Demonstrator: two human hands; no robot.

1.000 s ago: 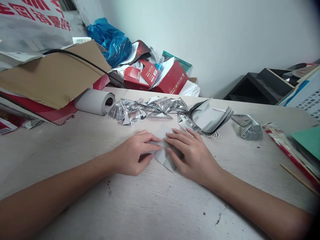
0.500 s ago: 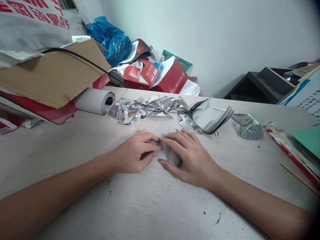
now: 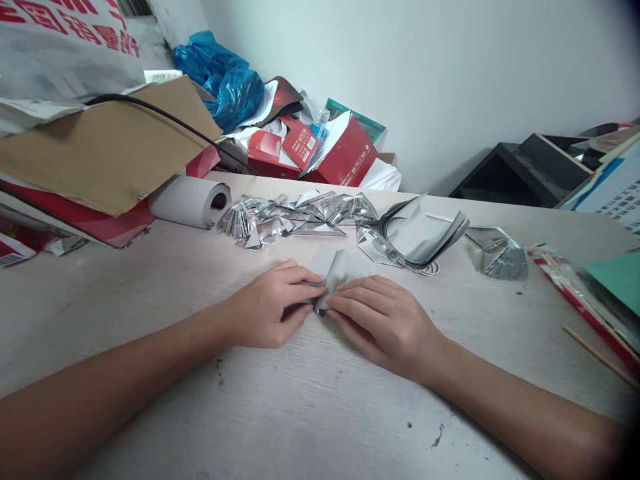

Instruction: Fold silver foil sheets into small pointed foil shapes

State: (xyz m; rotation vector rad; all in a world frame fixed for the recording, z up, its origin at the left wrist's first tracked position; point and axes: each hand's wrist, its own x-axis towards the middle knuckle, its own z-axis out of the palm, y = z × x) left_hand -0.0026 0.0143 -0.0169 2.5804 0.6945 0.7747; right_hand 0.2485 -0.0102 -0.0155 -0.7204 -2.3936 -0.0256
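A small sheet of pale grey paper (image 3: 341,267) lies on the table between my hands, with a raised fold running up its middle. My left hand (image 3: 280,303) holds its left part, fingers closed at the fold. My right hand (image 3: 387,317) grips the lower right edge, fingertips and thumb together near the fold. Just beyond, folded silver foil paper pieces (image 3: 270,230) lie in a heap. A curved stack of foil paper sheets (image 3: 420,233) stands to their right, beside another fan-shaped foil piece (image 3: 500,257).
A roll of white paper (image 3: 185,201) and a cardboard sheet (image 3: 110,143) are at the left. Red boxes (image 3: 345,160) and a blue plastic bag (image 3: 220,80) sit at the back. On the right are a thin wooden stick (image 3: 597,355) and a green sheet (image 3: 617,280).
My right hand has shifted slightly down, its fingers drawn closer together. The paper's middle fold now stands up more plainly. My left hand has barely moved.
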